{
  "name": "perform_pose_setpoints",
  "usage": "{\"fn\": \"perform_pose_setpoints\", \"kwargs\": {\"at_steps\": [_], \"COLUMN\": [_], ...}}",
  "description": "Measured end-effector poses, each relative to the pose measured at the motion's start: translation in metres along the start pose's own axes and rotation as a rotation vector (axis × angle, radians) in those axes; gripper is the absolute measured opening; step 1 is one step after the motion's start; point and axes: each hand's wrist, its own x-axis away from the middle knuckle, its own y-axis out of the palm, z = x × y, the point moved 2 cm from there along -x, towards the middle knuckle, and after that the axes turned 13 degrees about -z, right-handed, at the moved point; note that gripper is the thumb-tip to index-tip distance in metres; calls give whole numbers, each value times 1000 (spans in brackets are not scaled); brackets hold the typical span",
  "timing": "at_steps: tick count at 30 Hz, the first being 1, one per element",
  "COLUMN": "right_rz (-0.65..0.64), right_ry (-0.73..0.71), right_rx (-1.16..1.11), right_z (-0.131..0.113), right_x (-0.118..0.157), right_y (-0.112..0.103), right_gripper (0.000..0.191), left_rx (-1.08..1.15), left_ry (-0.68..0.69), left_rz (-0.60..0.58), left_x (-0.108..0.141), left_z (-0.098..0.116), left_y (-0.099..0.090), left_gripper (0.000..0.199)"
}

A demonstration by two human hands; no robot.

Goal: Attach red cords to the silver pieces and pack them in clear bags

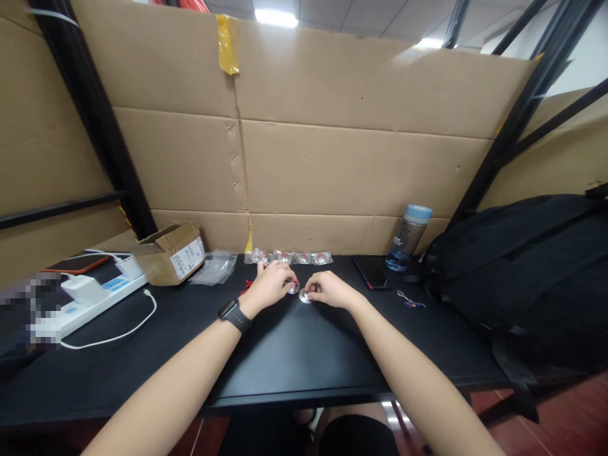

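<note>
Left hand (pixel 274 284) pinches the left metal disc (pixel 293 291), right hand (pixel 335 291) the right metal disc (pixel 303 297), fingers nearly closed, at the black table (pixel 270 367) (discs almost touching); loose fingertips could let either slip.

On the counter (pixel 285 361), packets (pixel 303 258) lie behind two discs (pixel 303 297), a carton (pixel 164 256) and power strip (pixel 90 313) to their left, a phone (pixel 371 275), bottle (pixel 406 240) and backpack (pixel 527 272) to their right.

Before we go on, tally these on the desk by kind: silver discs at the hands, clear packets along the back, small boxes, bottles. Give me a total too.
Discs: 2
Packets: 4
Box: 1
Bottle: 1
Total: 8
</note>
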Motion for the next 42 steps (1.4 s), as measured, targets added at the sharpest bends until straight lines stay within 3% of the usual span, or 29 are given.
{"fn": "perform_pose_setpoints", "kwargs": {"at_steps": [7,11,16,23,27,31,37,42], "right_rz": [128,267,391,394,278,270,242,259], "right_ry": [114,82,18,-70,-24,-6,12,17], "right_rx": [75,-97,-292,-522,-848,-1004,-1077,-984], "right_z": [-3,-2,-5,-12,-11,-13,-13,-14], "right_x": [-2,-3,-4,-10,-13,-11,-9,-10], "right_y": [2,-6,-10,1,10,12,11,12], "right_gripper": [10,8,11,22,34,41,42,56], "left_rx": [7,63,302,542,548,462,338,249], "left_ry": [-33,-113,-259,-156,-166,-227,-288,-251], "left_rz": [-12,47,106,146,117,64,20,-41], "left_x": [0,-2,-5,-11,-11,-9,-7,-6], "left_z": [0,-2,-4,-9,-8,-3,2,5], "left_y": [-2,-6,-8,6,8,5,0,-4], "left_gripper": [16,12,15,19,20,20,20,22]}}
